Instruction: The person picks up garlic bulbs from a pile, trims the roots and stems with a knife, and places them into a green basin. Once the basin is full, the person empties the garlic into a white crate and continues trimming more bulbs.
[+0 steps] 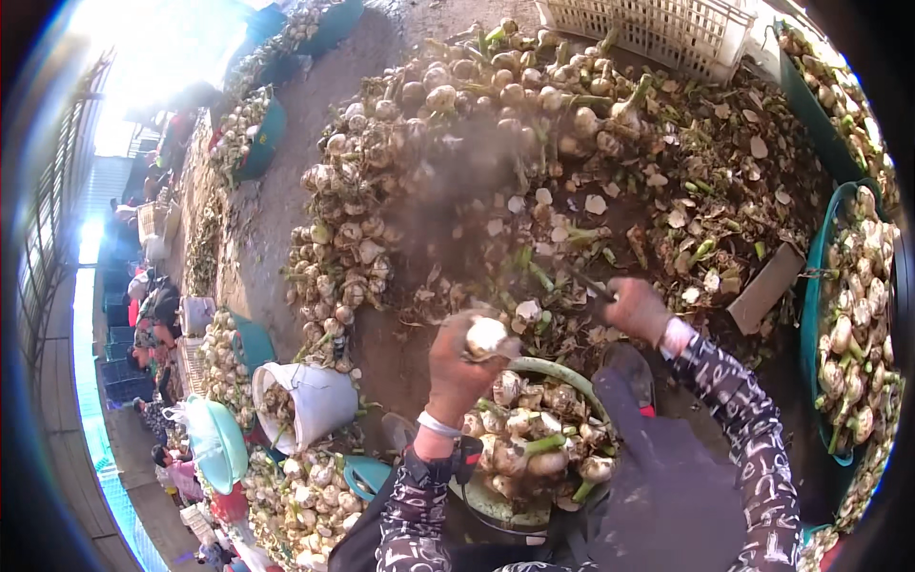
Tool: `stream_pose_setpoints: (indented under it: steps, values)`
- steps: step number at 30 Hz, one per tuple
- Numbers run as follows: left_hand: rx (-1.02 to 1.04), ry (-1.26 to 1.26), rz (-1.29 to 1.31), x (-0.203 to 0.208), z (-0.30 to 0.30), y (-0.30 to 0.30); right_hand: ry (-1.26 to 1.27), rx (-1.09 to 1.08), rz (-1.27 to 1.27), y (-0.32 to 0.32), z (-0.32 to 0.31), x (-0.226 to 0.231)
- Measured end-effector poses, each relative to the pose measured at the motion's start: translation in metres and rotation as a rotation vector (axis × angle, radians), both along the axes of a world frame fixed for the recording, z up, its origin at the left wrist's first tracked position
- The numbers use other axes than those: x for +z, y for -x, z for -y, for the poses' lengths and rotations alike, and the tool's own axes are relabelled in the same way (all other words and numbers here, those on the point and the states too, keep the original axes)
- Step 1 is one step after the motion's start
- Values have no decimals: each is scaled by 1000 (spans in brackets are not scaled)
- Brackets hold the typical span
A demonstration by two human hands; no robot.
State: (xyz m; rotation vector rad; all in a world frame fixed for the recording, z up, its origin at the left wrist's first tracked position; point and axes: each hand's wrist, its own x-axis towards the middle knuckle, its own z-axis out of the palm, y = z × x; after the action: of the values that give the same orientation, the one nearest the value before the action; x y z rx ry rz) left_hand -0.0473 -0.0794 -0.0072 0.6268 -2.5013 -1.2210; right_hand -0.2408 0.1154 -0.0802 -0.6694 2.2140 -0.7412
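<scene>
My left hand [450, 367] is closed around a garlic bulb [486, 336], whose pale cut face shows between the fingers. To the right, my right hand [637, 311] grips a knife [588, 283]; its narrow dark blade points up and left, apart from the bulb. Below both hands, a round pail with a pale green rim [572, 375] stands close to my legs. Trimmed garlic bulbs [534, 440], some with green stem stubs, fill it. Loose peelings and cut stems [543, 276] lie on the ground just beyond my hands.
A large heap of garlic [353, 243] spreads ahead, with a white plastic crate [658, 33] behind it. A wooden block [765, 288] and a teal tub of garlic [822, 315] are at right. A white bucket [319, 405] lies tipped at left. Several people [157, 319] sit farther left.
</scene>
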Motion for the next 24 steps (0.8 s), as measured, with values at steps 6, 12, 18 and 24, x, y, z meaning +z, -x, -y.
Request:
stream_pose_setpoints:
  steps: [6,12,18,24]
  values:
    - [476,-1223,-422,-21,0,-6,240,0,-136,-19,6,-14]
    - [512,-1774,-699,-24,-10,3,843,-152,-7,-31,50,86]
    - [-14,-1375,-158,27,-30,-4,250,169,-17,-48,10,-40]
    - [-315,-360,438,12,74,-58,-69,168,-75,-30,-15,-46]
